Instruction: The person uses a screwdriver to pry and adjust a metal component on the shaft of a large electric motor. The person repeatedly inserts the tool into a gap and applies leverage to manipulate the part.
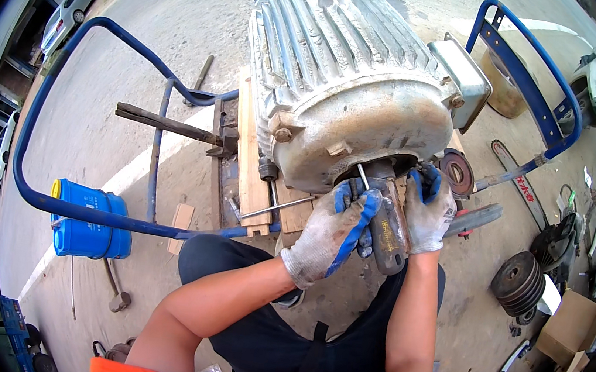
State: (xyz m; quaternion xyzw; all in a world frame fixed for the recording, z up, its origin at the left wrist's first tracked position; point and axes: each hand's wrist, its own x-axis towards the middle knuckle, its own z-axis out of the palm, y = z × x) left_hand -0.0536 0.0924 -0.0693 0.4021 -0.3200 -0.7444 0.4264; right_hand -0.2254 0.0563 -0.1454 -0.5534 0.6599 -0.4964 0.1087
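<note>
A large finned electric motor (pixel 367 109), silver and dirty, lies in front of me with its round end cover toward me. The motor shaft (pixel 389 234), dark with a keyway, sticks out of the opening toward my lap. My left hand (pixel 334 227), in a white and blue work glove, is closed round a thin metal rod (pixel 364 176) whose end points into the gap beside the shaft. On the shaft's right, my gloved right hand (pixel 429 209) has its fingers curled at the opening's edge; what they hold is hidden.
Wooden planks (pixel 249 172) on a blue tubular cart frame (pixel 115 219) bear the motor. At left stand a blue bucket (pixel 91 220) and a hammer (pixel 119 299). To the right lie a chainsaw (pixel 528 192), a grooved pulley (pixel 519 284) and a cardboard box (pixel 573 321).
</note>
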